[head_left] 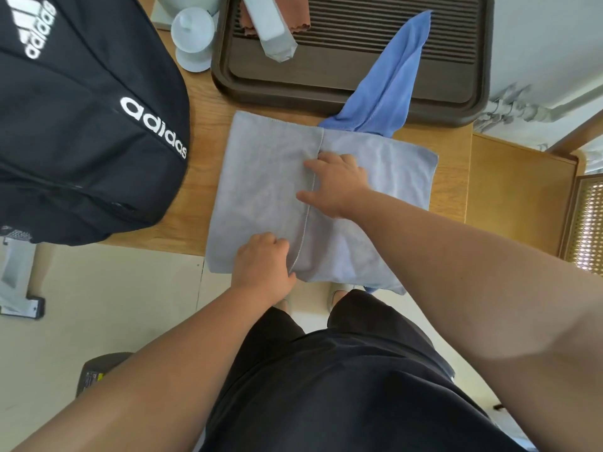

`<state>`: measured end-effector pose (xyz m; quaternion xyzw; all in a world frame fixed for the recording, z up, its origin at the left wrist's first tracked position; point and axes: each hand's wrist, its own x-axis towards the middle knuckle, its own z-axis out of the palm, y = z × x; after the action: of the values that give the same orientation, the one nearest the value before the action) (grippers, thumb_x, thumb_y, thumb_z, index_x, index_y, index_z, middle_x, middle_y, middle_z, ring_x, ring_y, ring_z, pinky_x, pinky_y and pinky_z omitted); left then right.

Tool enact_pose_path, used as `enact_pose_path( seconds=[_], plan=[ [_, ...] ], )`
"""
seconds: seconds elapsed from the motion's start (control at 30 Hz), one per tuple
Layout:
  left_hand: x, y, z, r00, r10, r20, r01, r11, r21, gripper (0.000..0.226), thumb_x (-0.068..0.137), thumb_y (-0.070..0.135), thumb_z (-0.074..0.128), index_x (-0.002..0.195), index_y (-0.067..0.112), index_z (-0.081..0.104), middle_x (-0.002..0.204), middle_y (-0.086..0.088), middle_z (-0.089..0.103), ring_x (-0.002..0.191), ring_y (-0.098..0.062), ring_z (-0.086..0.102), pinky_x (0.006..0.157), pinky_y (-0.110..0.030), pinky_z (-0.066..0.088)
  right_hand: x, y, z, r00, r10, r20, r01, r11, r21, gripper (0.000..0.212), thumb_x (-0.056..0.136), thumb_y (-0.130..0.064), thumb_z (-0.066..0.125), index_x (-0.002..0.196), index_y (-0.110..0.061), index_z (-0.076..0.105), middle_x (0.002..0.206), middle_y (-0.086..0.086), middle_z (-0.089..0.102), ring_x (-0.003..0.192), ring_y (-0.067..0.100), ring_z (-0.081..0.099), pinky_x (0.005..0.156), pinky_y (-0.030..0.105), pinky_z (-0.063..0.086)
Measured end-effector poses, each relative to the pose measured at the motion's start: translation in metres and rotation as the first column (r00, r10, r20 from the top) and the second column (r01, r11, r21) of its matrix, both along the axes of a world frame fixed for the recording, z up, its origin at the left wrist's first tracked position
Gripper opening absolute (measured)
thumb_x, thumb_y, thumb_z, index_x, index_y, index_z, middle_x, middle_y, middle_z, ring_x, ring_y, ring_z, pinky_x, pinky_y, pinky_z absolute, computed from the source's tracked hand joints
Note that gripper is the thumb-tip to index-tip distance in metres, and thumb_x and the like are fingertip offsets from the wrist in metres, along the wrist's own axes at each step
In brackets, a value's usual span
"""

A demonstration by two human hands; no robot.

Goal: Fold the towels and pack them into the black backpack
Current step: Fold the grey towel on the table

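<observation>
Grey towel (261, 190) lies flat on the pale wooden bench (452, 177), soft and napped, its near edge hanging off the bench lip above the person's dark shorts (342, 386). A stitched hem runs down its middle where one half is folded over. The left grip (262, 259) is clenched on that hem at the near edge, fingers curled round the fabric. Further up, the right grip (336, 184) rests on the same hem, thumb and forefinger spread; whether it pinches or only presses I cannot tell.

Bare wood shows on both sides of the towel. On the left only a narrow strip separates it from the bulging black Adidas backpack (81, 125), which the frame cuts off.

Beyond, a rumpled blue towel (388, 93) trails from under the grey one over the rim of a dark brown slatted tray (220, 70). On the tray a grey carton (270, 27) lies over a reddish-brown cloth (300, 17), both cut off. A white lidded cup (192, 31) stands beside the tray.
</observation>
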<state>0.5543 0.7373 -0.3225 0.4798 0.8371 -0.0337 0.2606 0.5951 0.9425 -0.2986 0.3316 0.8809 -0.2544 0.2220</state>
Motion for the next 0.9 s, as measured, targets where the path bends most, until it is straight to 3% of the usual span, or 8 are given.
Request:
enact_pose_path(
  seconds=[0.13,0.27,0.5,0.67,0.8,0.9],
  plan=[
    [-0.007,-0.005,0.002,0.997,0.017,0.08,-0.022,0.998,0.062,0.023,0.085,0.025,0.064,0.074,0.019,0.045,0.078,0.004,0.046,0.079,-0.018,0.044,0.06,-0.029,0.029,-0.005,-0.002,0.001,0.998,-0.046,-0.044,0.045,0.999,-0.03,0.057,0.097,-0.037,0.055,0.151,-0.026,0.041,0.16,-0.004,0.03,0.143,0.029,0.028,0.114,0.044,0.028],
    [-0.021,-0.01,0.014,0.97,0.095,0.226,-0.117,0.989,0.087,0.031,0.079,0.018,0.063,0.063,0.02,0.037,0.064,0.003,0.044,0.063,-0.02,0.042,0.05,-0.029,0.024,-0.007,-0.006,0.007,0.958,-0.233,-0.166,0.189,0.952,-0.242,0.055,0.099,-0.02,0.057,0.151,-0.013,0.043,0.156,0.004,0.036,0.137,0.024,0.044,0.115,0.031,0.033],
    [-0.043,-0.011,0.051,0.93,0.131,0.344,-0.197,0.966,0.166,0.033,0.07,0.015,0.064,0.06,0.018,0.033,0.055,0.003,0.034,0.054,-0.017,0.029,0.051,-0.03,0.023,-0.011,-0.014,0.037,0.81,-0.499,-0.307,0.361,0.838,-0.41,0.045,0.098,-0.032,0.061,0.141,-0.02,0.056,0.147,-0.003,0.048,0.113,0.016,0.062,0.105,0.04,0.048],
    [-0.025,0.02,0.083,0.924,0.045,0.379,-0.128,0.972,0.196,0.031,0.071,0.015,0.066,0.059,0.017,0.037,0.056,0.002,0.04,0.054,-0.015,0.033,0.049,-0.029,0.024,0.009,-0.008,0.067,0.625,-0.652,-0.429,0.411,0.742,-0.53,0.029,0.097,-0.025,0.063,0.123,-0.013,0.067,0.118,-0.003,0.067,0.087,0.012,0.072,0.084,0.037,0.061],
    [0.008,0.053,0.094,0.904,0.007,0.428,-0.091,0.98,0.176,0.028,0.071,0.018,0.066,0.059,0.017,0.042,0.057,0.003,0.045,0.057,-0.015,0.04,0.051,-0.028,0.031,0.043,0.018,0.082,0.553,-0.714,-0.429,0.438,0.687,-0.579,0.021,0.095,-0.029,0.066,0.1,-0.012,0.077,0.097,0.003,0.075,0.078,0.021,0.074,0.075,0.033,0.059],
    [0.035,0.071,0.085,0.892,-0.017,0.451,-0.042,0.992,0.12,0.028,0.071,0.02,0.067,0.06,0.018,0.042,0.058,0.005,0.045,0.057,-0.016,0.041,0.051,-0.028,0.031,0.071,0.04,0.075,0.527,-0.746,-0.407,0.481,0.656,-0.582,0.022,0.095,-0.028,0.065,0.095,-0.01,0.077,0.098,0.006,0.076,0.075,0.02,0.074,0.071,0.03,0.055]
  ],
)
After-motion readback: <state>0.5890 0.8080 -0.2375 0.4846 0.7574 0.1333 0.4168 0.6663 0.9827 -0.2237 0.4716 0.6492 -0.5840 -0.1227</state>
